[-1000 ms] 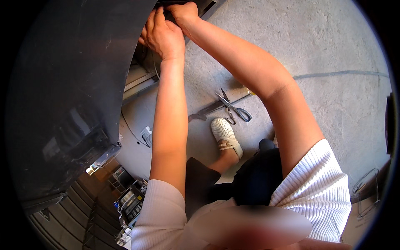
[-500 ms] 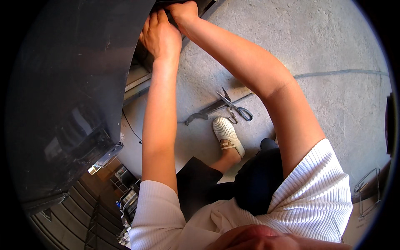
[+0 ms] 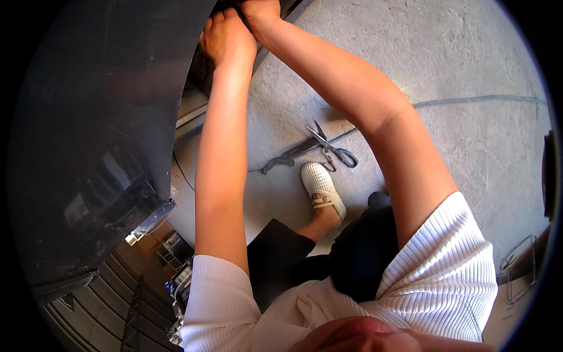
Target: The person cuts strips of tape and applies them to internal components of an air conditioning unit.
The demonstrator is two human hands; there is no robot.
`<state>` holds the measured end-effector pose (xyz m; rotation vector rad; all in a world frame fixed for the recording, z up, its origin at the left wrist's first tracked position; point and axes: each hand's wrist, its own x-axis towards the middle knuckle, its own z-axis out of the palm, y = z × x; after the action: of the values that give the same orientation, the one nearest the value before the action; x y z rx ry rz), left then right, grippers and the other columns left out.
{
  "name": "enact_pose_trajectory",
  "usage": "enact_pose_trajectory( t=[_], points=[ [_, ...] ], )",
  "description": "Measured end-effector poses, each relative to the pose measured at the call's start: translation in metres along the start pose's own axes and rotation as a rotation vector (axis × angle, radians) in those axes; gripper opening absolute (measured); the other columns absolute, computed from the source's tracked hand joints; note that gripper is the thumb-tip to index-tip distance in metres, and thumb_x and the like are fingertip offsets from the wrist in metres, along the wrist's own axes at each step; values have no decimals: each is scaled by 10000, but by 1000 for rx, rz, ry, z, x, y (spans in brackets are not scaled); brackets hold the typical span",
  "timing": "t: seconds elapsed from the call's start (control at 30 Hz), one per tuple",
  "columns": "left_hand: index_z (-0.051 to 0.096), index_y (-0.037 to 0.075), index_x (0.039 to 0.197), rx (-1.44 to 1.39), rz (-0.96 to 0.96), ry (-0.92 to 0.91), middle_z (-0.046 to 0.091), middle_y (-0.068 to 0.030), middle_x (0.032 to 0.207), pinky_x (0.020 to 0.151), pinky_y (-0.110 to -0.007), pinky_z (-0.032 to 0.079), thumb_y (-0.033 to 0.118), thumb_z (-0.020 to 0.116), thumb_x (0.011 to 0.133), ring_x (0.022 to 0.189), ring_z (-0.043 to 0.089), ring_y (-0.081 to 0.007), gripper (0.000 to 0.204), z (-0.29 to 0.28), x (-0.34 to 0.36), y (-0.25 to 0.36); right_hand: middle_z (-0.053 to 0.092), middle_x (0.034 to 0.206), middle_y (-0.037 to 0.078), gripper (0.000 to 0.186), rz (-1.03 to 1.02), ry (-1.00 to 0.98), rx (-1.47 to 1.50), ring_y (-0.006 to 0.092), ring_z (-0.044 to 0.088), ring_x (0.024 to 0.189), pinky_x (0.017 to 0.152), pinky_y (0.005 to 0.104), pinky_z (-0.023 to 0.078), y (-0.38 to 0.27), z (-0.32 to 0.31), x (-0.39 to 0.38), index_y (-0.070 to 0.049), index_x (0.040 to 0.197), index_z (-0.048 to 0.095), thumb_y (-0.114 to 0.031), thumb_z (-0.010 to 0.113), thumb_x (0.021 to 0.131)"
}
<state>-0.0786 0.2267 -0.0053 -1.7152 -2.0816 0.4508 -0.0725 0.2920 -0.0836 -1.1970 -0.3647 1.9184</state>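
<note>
Sleeves: white ribbed short sleeves [image 3: 451, 264] nearest the camera, both bare forearms stretched forward and up from them.
Lap and foot: dark skirt or shorts over the knees; one foot in a white perforated shoe [image 3: 319, 186] planted on the concrete floor [image 3: 469, 146], apparently to steady a crouched or seated pose.
Floor tools: scissors with dark handles [image 3: 331, 149] lying open just beyond the shoe; a dark flat bar-like tool [image 3: 290, 157] touching or just beside them; both laid within easy reach, well apart from the hands.
Cable: thin line running across the floor toward the right rim.
Dark panel: large curved black glossy panel [image 3: 99, 117] filling the left side, likely part of a vehicle body or big housing; exact kind not clear.
Left hand: left hand [image 3: 226, 35] curled, knuckles up, pressed at the edge of the dark panel; seems closed on something at that edge, though the object itself is hidden.
Right hand: right hand [image 3: 261, 10] at the very top rim, touching the left, fingers cropped; grip cannot be told.
Work spot: dark recess at the panel edge, top of frame, between and under both hands; both arms reaching far, probably because the spot sits high and deep.
Background below left: slatted shutter-like surface and small clutter, too small to name.
</note>
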Motion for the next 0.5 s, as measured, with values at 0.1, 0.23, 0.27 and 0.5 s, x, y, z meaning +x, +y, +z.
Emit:
enact_pose_trajectory(
  t=[0.1, 0.23, 0.27, 0.5],
  points=[
    [627, 90, 1093, 60, -10, -83, 656, -136, 1098, 910, -465, 384, 250, 579, 822, 1095, 575, -306, 318, -3, 3, -2, 704, 970, 171, 272, -85, -26, -148, 225, 663, 873, 720, 372, 520, 10, 4, 7, 63, 982, 676, -163, 573, 874],
    [631, 86, 1110, 66, -23, -128, 651, -152, 1124, 924, -472, 421, 259, 589, 829, 1122, 584, -326, 333, -5, 17, 8, 710, 985, 148, 285, -634, 33, -641, 229, 678, 895, 733, 364, 530, 51, 9, 72, 23, 1019, 682, -195, 563, 879],
    [632, 86, 1117, 54, -27, -153, 651, -155, 1133, 921, -475, 433, 261, 593, 827, 1122, 589, -329, 341, -6, 22, 13, 706, 979, 166, 292, -661, 45, -670, 253, 679, 891, 733, 376, 532, 56, 6, 85, 24, 1025, 678, -202, 570, 874],
    [630, 90, 1152, -8, -205, -332, 652, -161, 1164, 890, -478, 482, 275, 629, 808, 1109, 615, -323, 391, -13, 25, 8, 700, 945, 182, 293, -169, -197, -183, 267, 672, 867, 732, 378, 527, 26, -10, 20, 48, 995, 671, -187, 633, 823]
  ],
)
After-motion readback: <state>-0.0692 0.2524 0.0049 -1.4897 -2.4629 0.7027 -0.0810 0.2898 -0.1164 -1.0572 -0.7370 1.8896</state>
